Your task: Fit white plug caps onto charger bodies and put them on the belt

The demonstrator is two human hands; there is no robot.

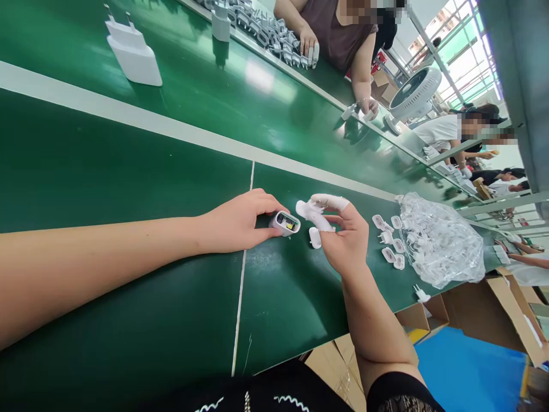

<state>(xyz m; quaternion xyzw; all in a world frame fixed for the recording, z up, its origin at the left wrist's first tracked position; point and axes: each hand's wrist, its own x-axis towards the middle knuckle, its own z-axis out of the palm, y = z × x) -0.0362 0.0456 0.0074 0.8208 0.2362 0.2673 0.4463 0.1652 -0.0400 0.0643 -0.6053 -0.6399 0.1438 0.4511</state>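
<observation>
My left hand [240, 223] grips a white charger housing [285, 224] between thumb and fingers, low over the green table. Its open end faces right and shows a circuit board with a yellow part inside. Just to the right, my right hand [345, 232] has its fingers curled in a pinch, with white finger cots on several of them. A small white plug part seems to sit between those fingertips, mostly hidden by them. Below the fingertips is a rounded white cap [315, 238]; whether it is held or lies on the table I cannot tell.
Several white plug caps [388, 254] lie right of my right hand, beside a clear plastic bag [441, 246] of more. A finished-looking charger [135, 54] stands upper left beyond the pale strip. Across the table a person [334, 34] handles parts. Cardboard boxes [484, 312] stand lower right.
</observation>
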